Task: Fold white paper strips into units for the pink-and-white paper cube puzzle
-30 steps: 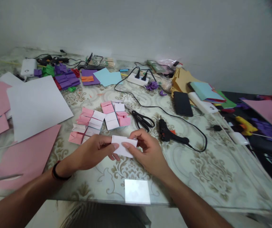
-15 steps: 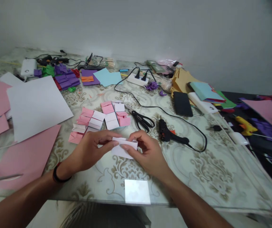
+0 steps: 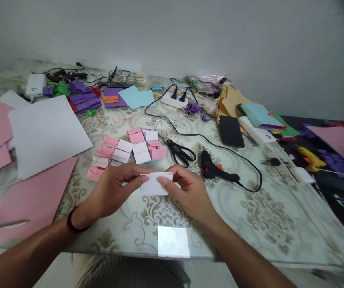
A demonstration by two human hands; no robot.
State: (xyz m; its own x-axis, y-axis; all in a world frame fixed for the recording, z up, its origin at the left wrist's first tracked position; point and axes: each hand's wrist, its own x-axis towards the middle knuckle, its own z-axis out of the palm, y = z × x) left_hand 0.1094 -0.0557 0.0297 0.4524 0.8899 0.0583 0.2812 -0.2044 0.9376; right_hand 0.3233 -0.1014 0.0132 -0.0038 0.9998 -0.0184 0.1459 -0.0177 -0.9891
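Observation:
A folded piece of white paper (image 3: 155,187) is held up between my two hands above the patterned tabletop. My left hand (image 3: 115,188) pinches its left end between thumb and fingers. On the right end, my right hand (image 3: 190,192) presses the thumb flat on the near face, with the fingers behind. Just beyond my hands lie folded pink and white paper pieces (image 3: 122,151), set side by side in two clusters. A white square (image 3: 173,242) lies near the table's front edge, below the held paper.
Black scissors (image 3: 180,153) and a black glue gun (image 3: 217,168) with its cord lie to the right. A black phone (image 3: 231,131) is farther back. White sheet (image 3: 50,134) and pink sheet (image 3: 40,200) cover the left side. A power strip (image 3: 174,100) sits near the wall.
The held white paper has gone from slightly open and tilted to flatter and more level. My right thumb has shifted up along its face; both hands stay in about the same place.

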